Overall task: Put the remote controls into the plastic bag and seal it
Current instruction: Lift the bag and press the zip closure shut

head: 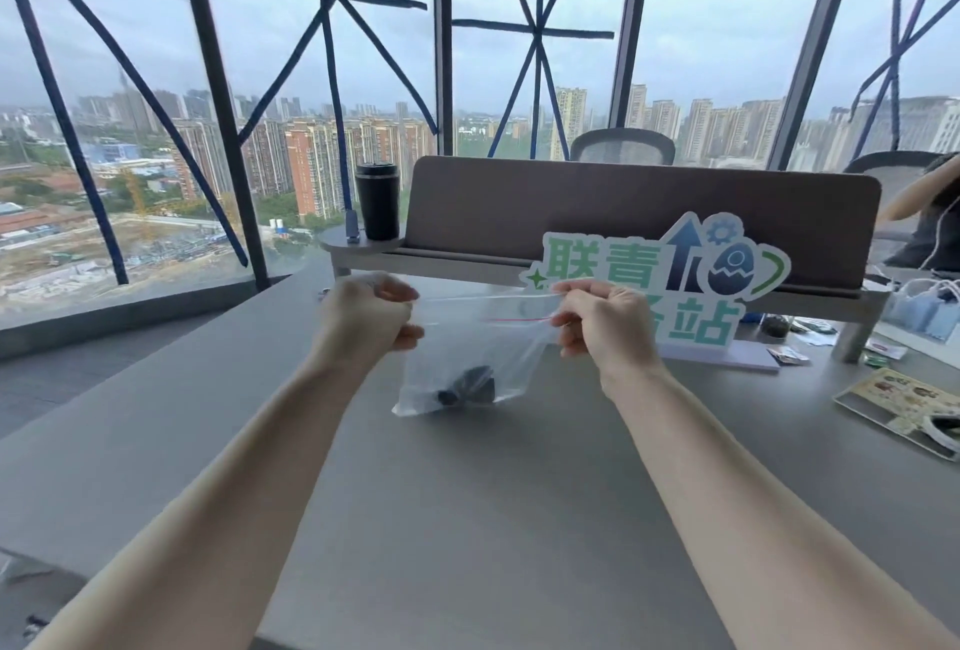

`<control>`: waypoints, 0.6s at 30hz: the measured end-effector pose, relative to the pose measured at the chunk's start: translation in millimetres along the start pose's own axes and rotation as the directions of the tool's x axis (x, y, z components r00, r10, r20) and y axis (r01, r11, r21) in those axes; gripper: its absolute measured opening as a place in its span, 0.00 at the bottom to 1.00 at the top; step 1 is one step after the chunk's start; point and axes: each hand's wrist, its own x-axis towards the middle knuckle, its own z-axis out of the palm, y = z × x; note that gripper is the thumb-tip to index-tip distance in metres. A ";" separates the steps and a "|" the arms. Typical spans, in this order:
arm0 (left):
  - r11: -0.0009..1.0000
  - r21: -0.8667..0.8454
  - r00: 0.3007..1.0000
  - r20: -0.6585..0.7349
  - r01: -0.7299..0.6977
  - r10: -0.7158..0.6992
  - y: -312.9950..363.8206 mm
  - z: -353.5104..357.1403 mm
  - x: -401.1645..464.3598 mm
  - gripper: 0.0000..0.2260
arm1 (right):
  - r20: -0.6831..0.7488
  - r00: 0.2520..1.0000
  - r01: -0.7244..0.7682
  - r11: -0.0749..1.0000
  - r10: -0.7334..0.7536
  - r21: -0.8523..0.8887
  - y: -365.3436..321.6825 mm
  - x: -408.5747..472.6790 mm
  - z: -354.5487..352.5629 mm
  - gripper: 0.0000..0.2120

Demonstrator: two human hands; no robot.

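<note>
A clear plastic bag (470, 337) with a red zip line hangs above the grey table (467, 493), held up by its top edge. My left hand (366, 319) pinches the top left corner. My right hand (605, 319) pinches the top right corner, and the opening is stretched taut between them. Dark remote controls (467, 384) lie at the bottom of the bag, whose lower edge touches or nearly touches the table. I cannot tell whether the zip is closed along its length.
A green and blue cut-out sign (670, 275) stands just behind my right hand. A black tumbler (377, 200) sits on a small shelf by the brown divider (623, 213). Papers and small items (904, 400) lie at the right. A person's arm shows at far right.
</note>
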 end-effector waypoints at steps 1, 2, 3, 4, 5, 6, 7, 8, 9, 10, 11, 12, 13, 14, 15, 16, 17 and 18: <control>0.997 -0.071 0.999 -0.013 -0.033 0.032 17.9 -4.2 2.6 0.09 | -0.005 1.000 0.009 0.998 -0.009 0.063 -14.8 -0.1 -0.5 0.12; 0.990 -0.126 0.998 -0.012 -0.060 0.059 33.8 -7.2 4.1 0.08 | -0.011 1.000 0.019 0.993 -0.018 0.116 -28.0 0.3 -1.7 0.12; 0.982 -0.172 0.997 0.004 -0.077 0.079 47.8 -9.8 3.9 0.07 | -0.017 0.999 0.033 0.987 -0.031 0.158 -39.3 1.0 -4.1 0.11; 0.974 -0.208 0.995 0.031 -0.086 0.094 57.5 -11.4 3.0 0.06 | -0.022 0.999 0.047 0.981 -0.043 0.190 -48.6 1.7 -7.0 0.11; 0.967 -0.238 0.992 0.068 -0.090 0.109 64.6 -12.2 1.4 0.05 | -0.028 0.998 0.058 0.977 -0.054 0.205 -55.7 2.3 -10.5 0.11; 0.963 -0.253 0.986 0.110 -0.097 0.128 68.1 -11.9 -0.2 0.05 | -0.038 0.997 0.068 0.976 -0.062 0.207 -60.2 3.0 -14.5 0.11; 0.964 -0.240 0.977 0.152 -0.113 0.153 67.5 -10.5 -0.7 0.05 | -0.051 0.996 0.077 0.977 -0.068 0.198 -63.1 3.0 -18.4 0.11; 0.970 -0.196 0.966 0.186 -0.141 0.178 64.6 -8.2 -1.4 0.06 | -0.064 0.995 0.084 0.979 -0.073 0.188 -64.3 2.5 -22.4 0.11; 0.975 -0.131 0.957 0.209 -0.178 0.203 59.4 -4.9 -1.8 0.08 | -0.076 0.994 0.088 0.979 -0.075 0.184 -64.8 1.2 -25.7 0.11; 0.974 -0.063 0.949 0.218 -0.220 0.228 53.2 -1.2 -2.0 0.10 | -0.087 0.993 0.090 0.980 -0.075 0.180 -64.5 -0.3 -28.8 0.10; 0.966 -0.005 0.944 0.209 -0.260 0.255 47.4 3.9 -2.8 0.11 | -0.098 0.992 0.091 0.980 -0.075 0.175 -63.8 -2.2 -31.8 0.10; 0.957 0.029 0.942 0.186 -0.288 0.278 41.9 9.1 -3.8 0.11 | -0.107 0.991 0.092 0.982 -0.075 0.166 -63.1 -4.5 -34.9 0.10; 0.954 0.035 0.944 0.156 -0.298 0.290 36.9 14.0 -4.4 0.12 | -0.115 0.991 0.093 0.983 -0.075 0.157 -62.0 -7.0 -37.8 0.10; 0.956 0.025 0.949 0.128 -0.293 0.288 33.0 18.4 -5.8 0.12 | -0.123 0.989 0.095 0.985 -0.078 0.144 -60.7 -9.6 -41.1 0.10; 0.959 0.025 0.955 0.108 -0.281 0.277 30.4 22.0 -7.4 0.12 | -0.135 0.987 0.101 0.987 -0.084 0.124 -59.3 -12.3 -44.8 0.10; 0.962 0.030 0.958 0.099 -0.272 0.268 29.0 25.1 -9.6 0.11 | -0.151 0.984 0.109 0.989 -0.094 0.099 -57.5 -14.4 -49.1 0.09; 0.964 0.038 0.960 0.100 -0.265 0.260 28.0 27.5 -11.0 0.09 | -0.170 0.980 0.119 0.990 -0.105 0.074 -56.3 -16.5 -54.1 0.09; 0.965 0.043 0.962 0.102 -0.258 0.252 28.4 29.7 -12.7 0.08 | -0.193 0.974 0.128 0.991 -0.118 0.042 -55.3 -17.7 -59.9 0.09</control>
